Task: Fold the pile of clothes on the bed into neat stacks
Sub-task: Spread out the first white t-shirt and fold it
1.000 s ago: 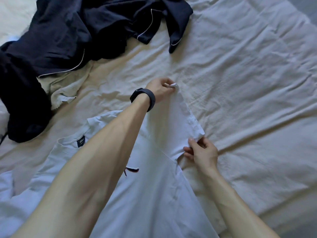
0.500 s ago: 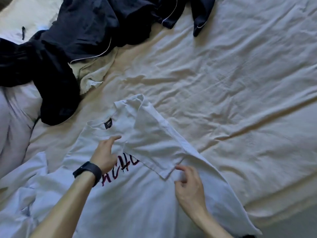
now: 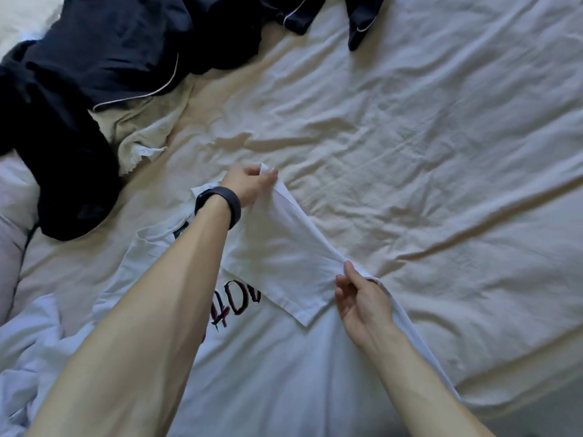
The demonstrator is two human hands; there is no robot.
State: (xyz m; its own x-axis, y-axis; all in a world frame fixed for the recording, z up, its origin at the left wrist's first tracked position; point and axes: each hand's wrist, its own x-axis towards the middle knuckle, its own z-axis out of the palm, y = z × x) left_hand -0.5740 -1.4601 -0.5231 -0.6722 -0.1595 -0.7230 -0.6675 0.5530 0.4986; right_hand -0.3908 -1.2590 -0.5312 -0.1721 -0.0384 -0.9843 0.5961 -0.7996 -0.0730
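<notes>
A white T-shirt [image 3: 268, 357] with dark red lettering lies spread on the bed in front of me, collar to the upper left. Its right sleeve [image 3: 284, 263] is folded inward over the chest. My left hand [image 3: 249, 182], with a black band on the wrist, pinches the shirt's shoulder corner at the top of the fold. My right hand [image 3: 359, 294] pinches the folded edge lower down, at the shirt's right side. My left forearm hides part of the collar and the lettering.
A heap of dark navy clothes with white piping [image 3: 104, 58] lies at the upper left, over a cream garment [image 3: 142, 130]. A pale crumpled garment [image 3: 28, 342] sits at the lower left. Wrinkled cream bedsheet [image 3: 426, 184] fills the right side.
The sleeve was folded inward onto the chest and released. My left hand has moved from the collar area up to the shoulder corner and taken hold; my right hand now pinches the side fold.
</notes>
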